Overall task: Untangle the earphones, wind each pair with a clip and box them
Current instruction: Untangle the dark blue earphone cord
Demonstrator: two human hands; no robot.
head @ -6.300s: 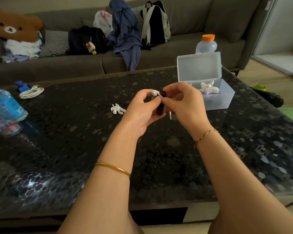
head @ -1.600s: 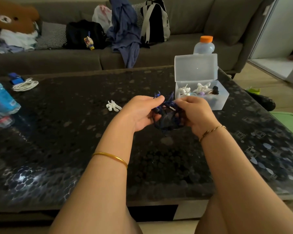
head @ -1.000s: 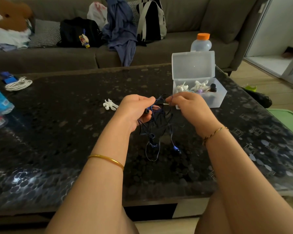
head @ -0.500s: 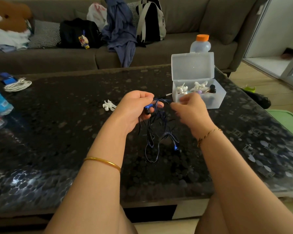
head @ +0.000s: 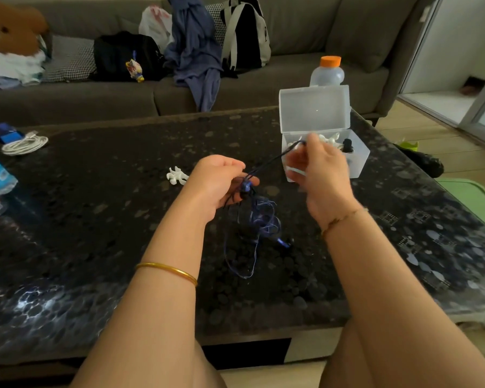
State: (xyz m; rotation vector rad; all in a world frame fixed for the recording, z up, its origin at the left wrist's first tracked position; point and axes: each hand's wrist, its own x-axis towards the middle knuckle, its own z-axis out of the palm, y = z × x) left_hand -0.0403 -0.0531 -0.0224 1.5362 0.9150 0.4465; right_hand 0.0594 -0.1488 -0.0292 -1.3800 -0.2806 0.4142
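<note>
Gripping the blue earphones [head: 254,222] near an earbud, your left hand [head: 219,179] is curled closed on the cord above the dark table [head: 95,219]. Your right hand [head: 319,175], blurred, pinches one strand and holds it taut in front of the open clear box [head: 360,161]. The rest of the cord hangs tangled below your left hand, and its lowest loops reach the tabletop. A white clip [head: 176,176] lies just left of that hand

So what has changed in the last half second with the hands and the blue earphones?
The right hand moved up and right, away from the left hand toward the box, drawing one strand of the blue earphones taut. The left hand still grips them; the rest hangs tangled. The white clip and open box stayed put.
</note>
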